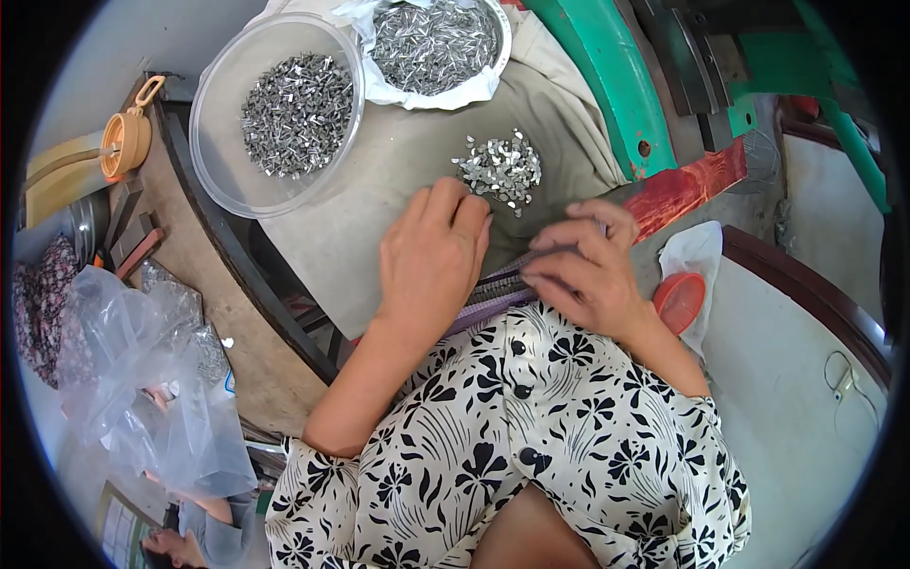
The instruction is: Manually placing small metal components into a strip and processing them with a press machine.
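Note:
My left hand (438, 248) has its fingers curled down at the near edge of a small pile of flat silvery metal pieces (500, 169) on the grey-green cloth. Whatever its fingertips pinch is hidden. To the right, my right hand (590, 270) is closed, thumb and bent fingers together beside a purple-and-dark ribbed strip (488, 302) that runs across my lap; I cannot make out what it grips. Farther off, a clear round tub (213, 142) holds many small metal bits, and a white bowl (505, 38) lined with white plastic is full of thin metal pieces.
Green machine parts (592, 66) rise at the far right, by a worn red bar (687, 194). A red round lid (679, 302) lies beside my right forearm. Left are a wooden bench (251, 327), clear plastic bags (180, 408) and an orange-yellow round case (126, 144); another person (213, 531) is at lower left.

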`<state>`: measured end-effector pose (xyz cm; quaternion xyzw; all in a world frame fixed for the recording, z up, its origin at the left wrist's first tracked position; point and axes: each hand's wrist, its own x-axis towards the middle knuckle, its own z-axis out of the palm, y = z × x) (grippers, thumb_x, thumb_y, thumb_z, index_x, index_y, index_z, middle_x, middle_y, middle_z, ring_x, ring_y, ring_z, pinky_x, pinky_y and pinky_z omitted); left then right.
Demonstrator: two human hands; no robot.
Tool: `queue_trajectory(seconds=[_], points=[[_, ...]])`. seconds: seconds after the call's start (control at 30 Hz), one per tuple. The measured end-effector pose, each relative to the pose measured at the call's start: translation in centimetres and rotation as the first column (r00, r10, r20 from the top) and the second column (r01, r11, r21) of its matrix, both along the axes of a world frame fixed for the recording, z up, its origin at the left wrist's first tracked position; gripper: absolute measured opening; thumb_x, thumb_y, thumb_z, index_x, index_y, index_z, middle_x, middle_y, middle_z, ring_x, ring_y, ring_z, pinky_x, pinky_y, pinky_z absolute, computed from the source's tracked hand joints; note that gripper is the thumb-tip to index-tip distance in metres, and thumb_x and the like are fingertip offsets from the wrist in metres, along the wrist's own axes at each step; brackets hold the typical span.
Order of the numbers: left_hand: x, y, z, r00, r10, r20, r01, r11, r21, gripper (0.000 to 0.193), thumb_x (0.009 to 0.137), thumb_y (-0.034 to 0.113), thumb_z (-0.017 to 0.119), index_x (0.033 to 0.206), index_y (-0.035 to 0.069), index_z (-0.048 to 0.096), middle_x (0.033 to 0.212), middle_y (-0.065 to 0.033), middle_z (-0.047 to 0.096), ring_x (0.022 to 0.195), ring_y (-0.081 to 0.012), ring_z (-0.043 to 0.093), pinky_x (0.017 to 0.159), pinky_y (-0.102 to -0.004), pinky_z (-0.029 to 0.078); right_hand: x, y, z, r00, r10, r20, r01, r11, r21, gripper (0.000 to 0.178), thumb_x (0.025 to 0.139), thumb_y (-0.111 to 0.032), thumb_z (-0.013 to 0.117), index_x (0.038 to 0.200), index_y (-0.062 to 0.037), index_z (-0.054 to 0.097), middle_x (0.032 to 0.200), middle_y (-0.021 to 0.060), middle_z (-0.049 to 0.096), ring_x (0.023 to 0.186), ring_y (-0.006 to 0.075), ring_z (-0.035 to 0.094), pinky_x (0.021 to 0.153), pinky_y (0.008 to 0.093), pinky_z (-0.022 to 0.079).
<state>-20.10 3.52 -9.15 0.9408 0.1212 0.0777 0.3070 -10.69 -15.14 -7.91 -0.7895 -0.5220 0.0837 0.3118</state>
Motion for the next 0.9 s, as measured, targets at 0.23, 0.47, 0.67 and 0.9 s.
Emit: queue_trajectory(seconds=[0.23,0.47,0.67,0.9], points=[[-0.5,0.1,-0.3,0.999,-0.005,0.054,0.005,1.0,0.015,0.01,0.083,0.011,0.069,0.09,0.007,0.062,0.094,-0.0048,0.056,0.086,-0.0243,0.059,0.072,-0.0381,0.051,-1.3,-2.0,-0.9,0.997,-0.071,0.031,0.071,0.997,-0.008,0.025,0.064,-0.017,0.085,0.088,-0.0175,0.078,0.101,-0.001,0.066,0.11,0.0293,0.05,0.095,0.0408,0.037],[-3.0,0.3,0.4,0.994,0.011,0.104,-0.007,0.999,-0.042,0.016,0.077,0.003,0.074,0.091,0.005,0.066,0.095,-0.0082,0.061,0.082,-0.0282,0.061,0.068,-0.0384,0.049,-1.3,-2.3,-0.4,0.992,-0.059,0.114,0.058,0.998,0.007,0.026,0.063,-0.019,0.086,0.088,-0.0183,0.078,0.101,-0.0018,0.066,0.109,0.0284,0.05,0.094,0.04,0.035],[-5.0,-0.2,0.6,0.99,0.026,0.137,-0.012,0.994,-0.107,0.02,0.073,0.001,0.077,0.09,0.005,0.067,0.092,-0.0066,0.063,0.08,-0.0266,0.061,0.067,-0.0365,0.048,-1.6,-1.3,-0.6,0.983,0.018,0.181,-0.011,0.999,-0.043,0.026,0.064,-0.021,0.085,0.089,-0.0211,0.077,0.105,-0.0034,0.065,0.11,0.0279,0.051,0.094,0.0406,0.034],[-5.2,-1.3,0.0,0.984,-0.047,0.171,0.077,0.981,-0.178,0.023,0.069,0.003,0.079,0.089,0.008,0.067,0.093,-0.0044,0.063,0.079,-0.0241,0.06,0.067,-0.0363,0.043,-1.7,-1.0,-0.3,0.994,-0.099,0.04,0.102,0.991,-0.086,0.022,0.066,-0.019,0.084,0.085,-0.0172,0.074,0.107,-0.0027,0.066,0.111,0.0282,0.053,0.096,0.041,0.032]])
